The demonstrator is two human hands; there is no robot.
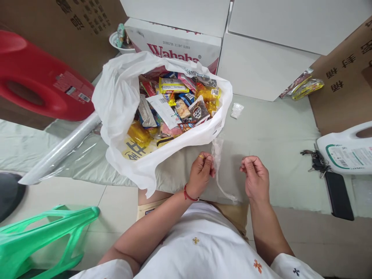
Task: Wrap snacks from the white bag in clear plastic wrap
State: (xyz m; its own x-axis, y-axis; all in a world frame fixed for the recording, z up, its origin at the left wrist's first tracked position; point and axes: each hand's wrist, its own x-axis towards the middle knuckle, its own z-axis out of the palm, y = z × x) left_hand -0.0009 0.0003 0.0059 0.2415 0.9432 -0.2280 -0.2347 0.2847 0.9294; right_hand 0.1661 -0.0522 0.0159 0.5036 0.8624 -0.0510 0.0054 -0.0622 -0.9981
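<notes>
My left hand (201,172), with a red cord at the wrist, is closed in a pinch at the edge of a crumpled strip of clear plastic (217,153). The strip's thin twisted tail hangs down toward my lap. Off to the right, my right hand (256,176) is also pinched closed, apart from the strip; whatever its fingertips hold, if anything, is too small to make out. Just beyond my left hand, a white plastic bag (116,128) lies wide open, full of small wrapped snacks (177,104).
Boxes, one a Wahaha carton (174,38), stand behind the bag. A red jug (43,77) and a plastic film roll (64,147) are at left, above a green stool (49,236). Keys (318,161), a phone (338,195) and a white jug (348,149) lie at right.
</notes>
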